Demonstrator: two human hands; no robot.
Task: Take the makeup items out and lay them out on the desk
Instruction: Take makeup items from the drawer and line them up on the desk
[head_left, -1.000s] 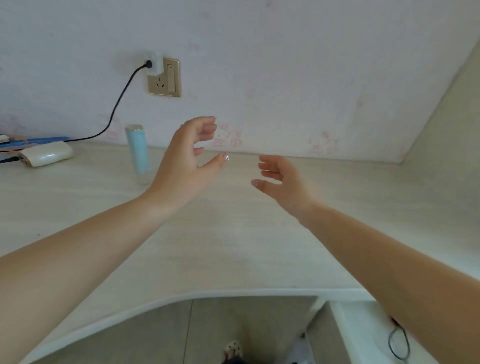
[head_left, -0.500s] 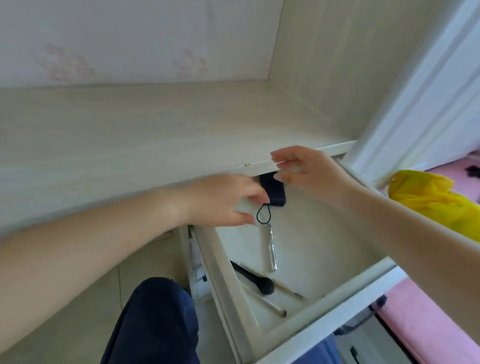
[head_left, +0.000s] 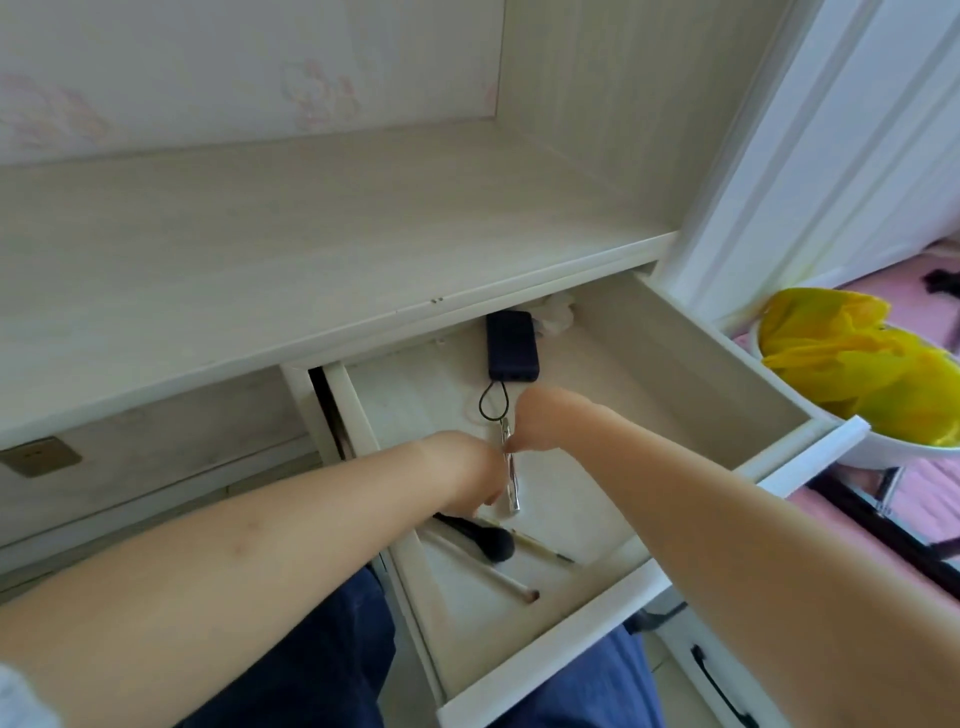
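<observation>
Reaching into open drawer (head_left: 691, 364) with both hands. Left hand (head_left: 467, 473) low over brush handles, fingers hidden, grip cannot tell. Right hand (head_left: 540, 421) beside silver stick (head_left: 510, 480), fingers hidden too.

Advice to self: pinch one item mid-shaft, lift straight up, avoid snagging black loop cord (head_left: 492, 402).

Drawer contents, left to right: black powder brush (head_left: 485, 540), thin brush (head_left: 498, 577), gold-handled brush (head_left: 543, 548), silver stick, dark power bank (head_left: 511, 345) at back.

Desk (head_left: 285, 249) above.

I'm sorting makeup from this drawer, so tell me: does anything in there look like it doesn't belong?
Yes. A dark power bank lies at the back of the drawer, with a black loop cord and a silvery stick in front of it; none look like makeup. The brushes near the front lie crossed, not in a row.
</observation>
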